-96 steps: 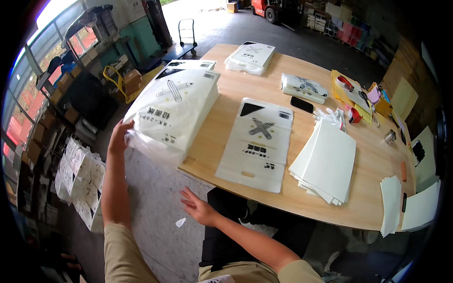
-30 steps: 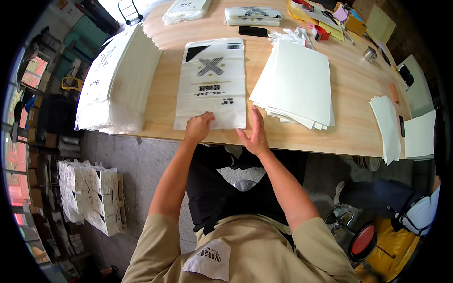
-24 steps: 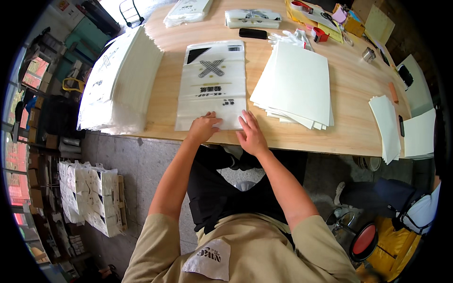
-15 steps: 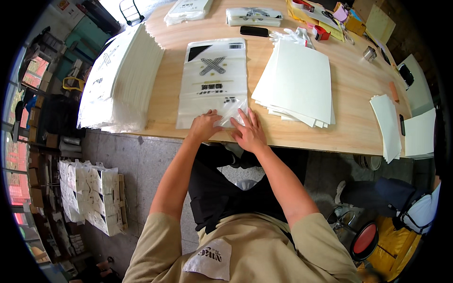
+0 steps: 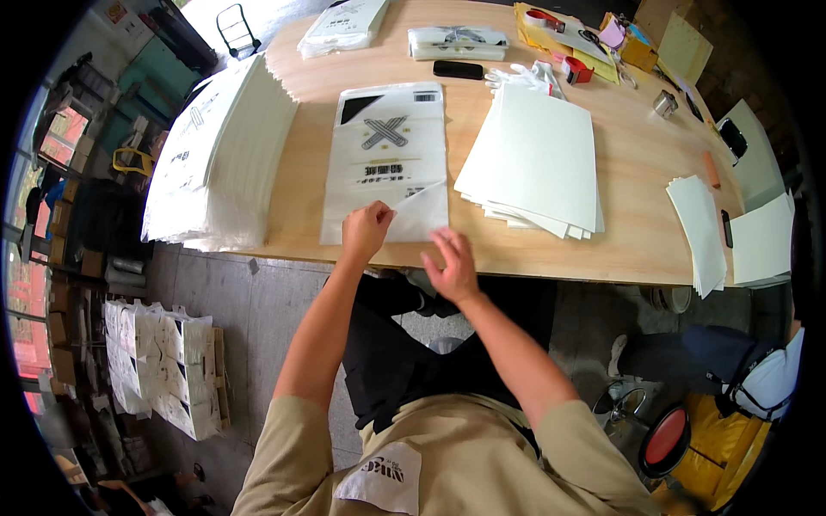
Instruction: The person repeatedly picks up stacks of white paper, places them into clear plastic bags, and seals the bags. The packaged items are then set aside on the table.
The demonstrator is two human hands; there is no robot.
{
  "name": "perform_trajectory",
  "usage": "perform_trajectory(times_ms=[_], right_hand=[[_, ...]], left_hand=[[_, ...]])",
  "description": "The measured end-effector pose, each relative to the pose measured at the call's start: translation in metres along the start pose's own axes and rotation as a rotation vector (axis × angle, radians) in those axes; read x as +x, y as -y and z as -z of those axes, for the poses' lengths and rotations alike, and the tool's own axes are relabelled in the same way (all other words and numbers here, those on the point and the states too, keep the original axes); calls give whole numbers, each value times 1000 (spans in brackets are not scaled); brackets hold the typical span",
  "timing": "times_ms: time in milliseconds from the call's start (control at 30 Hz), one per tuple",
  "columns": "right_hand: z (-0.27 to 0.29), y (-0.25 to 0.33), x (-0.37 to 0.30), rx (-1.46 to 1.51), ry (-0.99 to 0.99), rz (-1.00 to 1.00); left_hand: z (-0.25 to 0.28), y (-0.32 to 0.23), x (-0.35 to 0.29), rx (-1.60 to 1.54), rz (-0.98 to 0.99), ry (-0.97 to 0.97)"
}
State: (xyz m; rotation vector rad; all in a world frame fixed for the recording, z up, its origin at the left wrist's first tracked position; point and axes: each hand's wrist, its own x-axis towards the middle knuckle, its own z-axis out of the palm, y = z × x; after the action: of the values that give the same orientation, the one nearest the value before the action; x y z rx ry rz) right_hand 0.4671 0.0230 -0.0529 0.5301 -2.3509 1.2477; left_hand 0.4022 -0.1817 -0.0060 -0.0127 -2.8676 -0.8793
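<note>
A clear plastic bag [image 5: 385, 163] with printed black crossed shapes lies flat before me on the wooden table, its lower end toward me. My left hand [image 5: 366, 232] is closed in a pinch at that lower end, and a slanting crease in the film runs from its fingertips up to the right. Just off the bag's lower right corner, my right hand [image 5: 451, 263] hovers by the table edge, fingers apart and holding nothing. A loose stack of white paper sheets [image 5: 535, 159] lies right of the bag. To its left stands a tall stack of similar packed bags [image 5: 228, 155].
At the back are more packed bags [image 5: 458, 45], a black phone-like object [image 5: 458, 70], white gloves [image 5: 527, 79] and a red tape dispenser [image 5: 577, 70]. Narrow paper sheets [image 5: 698, 232] lie at the right edge. Wrapped packs [image 5: 163, 361] are piled on the floor at left.
My right hand has come off the bag and drawn back toward me. My left hand has risen slightly, going from spread on the film to pinching it.
</note>
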Motion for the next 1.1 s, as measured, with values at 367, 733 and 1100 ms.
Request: perform_trajectory(times_ms=[367,733,1100], right_hand=[[-51,26,29,929,-21,-933],[-22,10,-25,165,-224,-718],[78,69,-36,94,-398,26]], left_hand=[[17,-34,-22,-332,12,175],[35,-42,-16,-182,-103,-444],[36,-82,-48,378,-416,-228]])
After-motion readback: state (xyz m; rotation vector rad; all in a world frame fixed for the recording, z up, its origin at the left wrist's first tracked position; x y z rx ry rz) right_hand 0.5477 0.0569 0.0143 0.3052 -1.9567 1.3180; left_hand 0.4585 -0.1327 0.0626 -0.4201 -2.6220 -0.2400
